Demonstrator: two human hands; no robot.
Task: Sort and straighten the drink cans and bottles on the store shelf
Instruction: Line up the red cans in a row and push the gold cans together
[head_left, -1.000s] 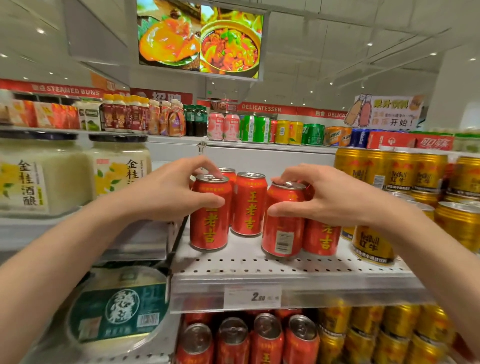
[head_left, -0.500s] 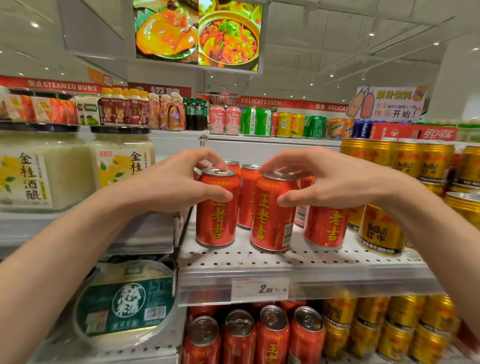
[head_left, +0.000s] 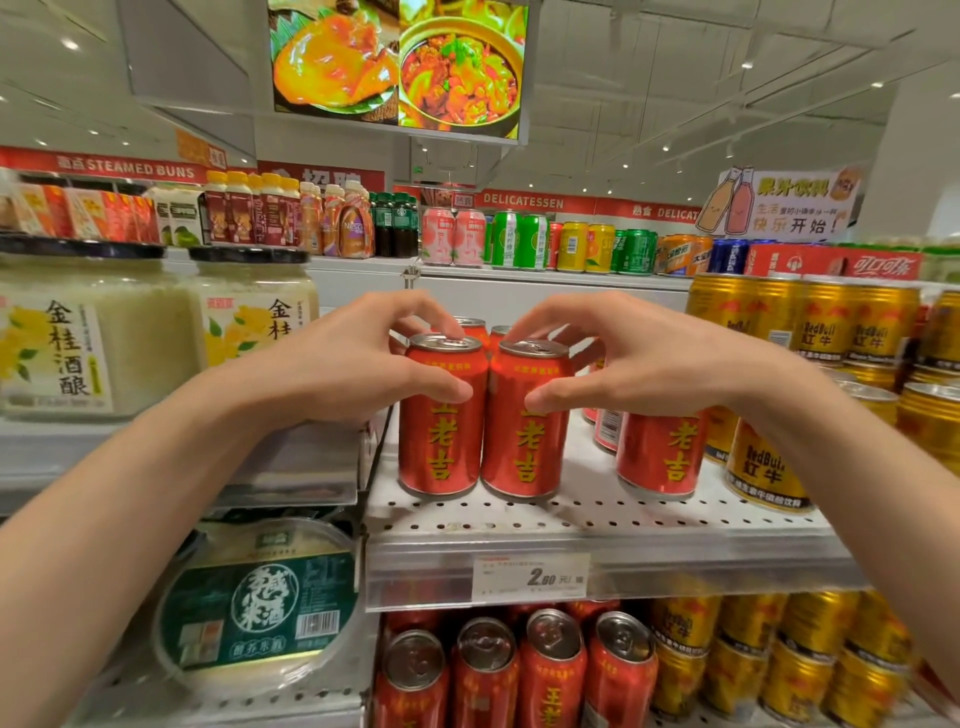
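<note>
On the perforated white shelf (head_left: 597, 512) at the middle of the scene, two red herbal tea cans stand upright at the near edge, side by side and touching each other. The left hand (head_left: 332, 364) holds the left red can (head_left: 441, 431): its thumb presses on the front of the can near the top, and its fingers curl over the rim to the far side, so the grip is closed around the upper part of the can. The right hand (head_left: 639, 358) holds the right red can (head_left: 524, 436) in the same way, thumb on the front and fingers bent over the lid. Both cans show their yellow characters toward the camera. A third red can (head_left: 662, 452) stands to the right, a little apart from the pair, and more red cans are partly hidden behind the hands. Gold Red Bull cans (head_left: 763, 467) fill the right part of the same shelf. A price tag (head_left: 530, 577) sits on the front rail of the shelf, under the two held cans. To the left, on a neighbouring shelf, stand large jars of rice wine (head_left: 93, 343). Below, a lower shelf carries more red cans (head_left: 519, 670) and gold cans (head_left: 779, 654).
</note>
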